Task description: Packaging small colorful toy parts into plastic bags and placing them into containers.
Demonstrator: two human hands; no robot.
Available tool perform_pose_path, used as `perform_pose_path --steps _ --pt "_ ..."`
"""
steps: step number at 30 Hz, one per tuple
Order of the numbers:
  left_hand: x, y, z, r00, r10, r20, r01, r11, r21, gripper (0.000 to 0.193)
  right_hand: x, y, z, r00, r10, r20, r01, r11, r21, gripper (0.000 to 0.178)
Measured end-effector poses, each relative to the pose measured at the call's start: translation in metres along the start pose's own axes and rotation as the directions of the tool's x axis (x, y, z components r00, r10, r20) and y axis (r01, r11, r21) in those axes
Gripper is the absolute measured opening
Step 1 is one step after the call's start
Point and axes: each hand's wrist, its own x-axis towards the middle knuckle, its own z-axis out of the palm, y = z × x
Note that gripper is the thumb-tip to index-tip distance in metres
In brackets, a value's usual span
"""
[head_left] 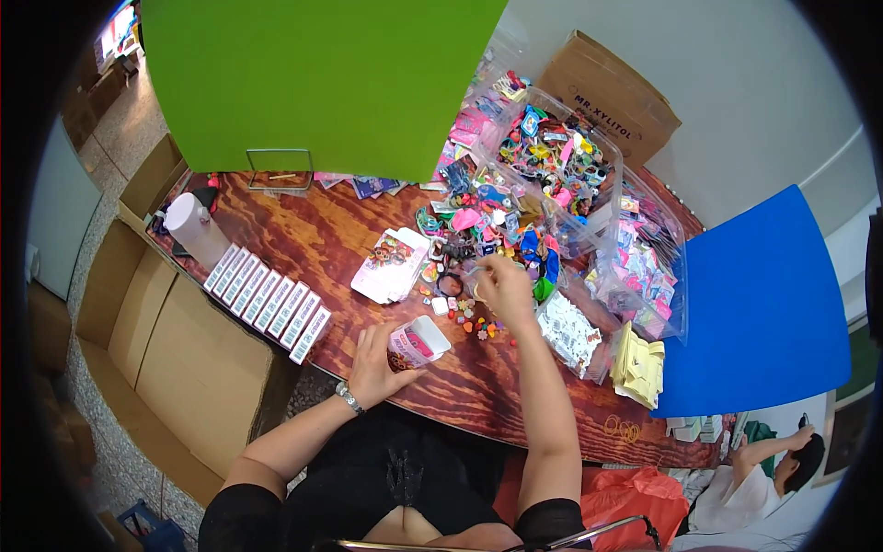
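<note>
My left hand (371, 370) is wrapped round a small pink-and-white carton (416, 344) near the table's front edge. The carton's top end is open, tilted toward the right. My right hand (508, 290) reaches over the near side of a heap of colourful small trinkets (492, 219). Its fingers are pinched together, and what they hold is too small to make out. Tiny coloured charms (478, 327) lie scattered between the two hands. Just beyond the carton rests a small stack of flat printed cartons (391, 265).
Several closed cartons (267, 302) stand in a row at left, by a pale cup (195, 228). A large cardboard box (198, 359) sits below. Clear bins (612, 179), silvery packets (568, 333) and yellow pouches (637, 366) are at right. Green (313, 83) and blue (750, 313) panels flank the table.
</note>
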Motion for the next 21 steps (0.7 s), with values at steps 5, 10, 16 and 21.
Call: perform_pose_path --steps 5,10,16,21 --pt "0.002 -0.004 0.0 1.0 -0.001 -0.011 0.001 1.0 -0.022 0.08 0.009 -0.019 -0.045 0.935 0.202 0.293 -0.27 0.939 0.213 0.018" --pt "0.003 -0.001 -0.001 1.0 -0.016 -0.025 0.014 0.997 -0.069 0.081 -0.001 0.03 -0.03 0.875 0.223 0.429 -0.322 0.931 0.174 0.026" --pt "-0.001 -0.002 0.003 0.999 -0.032 -0.022 0.031 0.998 -0.055 0.081 0.006 0.058 0.011 0.899 0.381 0.216 -0.258 0.86 -0.44 0.03" --pt "-0.003 -0.001 0.004 0.999 -0.047 -0.023 0.046 0.998 -0.047 0.083 0.01 0.047 0.012 0.853 0.471 0.225 -0.338 0.827 -0.45 0.029"
